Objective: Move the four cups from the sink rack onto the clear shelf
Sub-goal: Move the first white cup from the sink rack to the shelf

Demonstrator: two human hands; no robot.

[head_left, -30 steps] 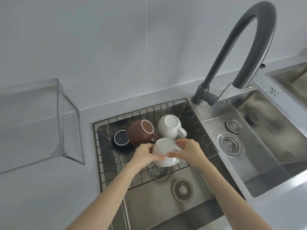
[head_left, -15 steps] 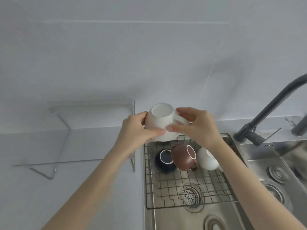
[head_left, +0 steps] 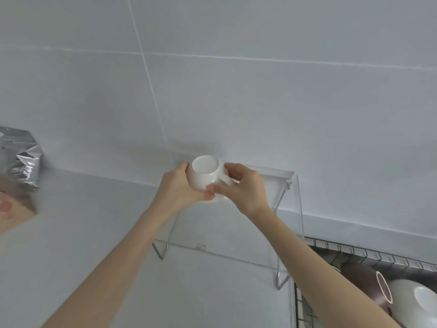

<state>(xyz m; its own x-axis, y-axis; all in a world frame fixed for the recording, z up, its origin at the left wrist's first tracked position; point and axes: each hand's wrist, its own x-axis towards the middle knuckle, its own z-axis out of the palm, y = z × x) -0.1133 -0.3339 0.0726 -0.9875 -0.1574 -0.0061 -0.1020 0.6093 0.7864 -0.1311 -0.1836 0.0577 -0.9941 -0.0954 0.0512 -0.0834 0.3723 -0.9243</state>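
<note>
Pinching the white cup between them, left hand and right hand grip it.

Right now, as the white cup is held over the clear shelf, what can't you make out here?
- Sink rack: cut off by the right and bottom edges, so I can't count the cups left in it.
- Brown cup: partly behind the right forearm.
- Silver bag: cut off by the left edge.
- White cup: both hands, left hand and right hand, cover its sides; whether it touches the clear shelf is unclear.
</note>
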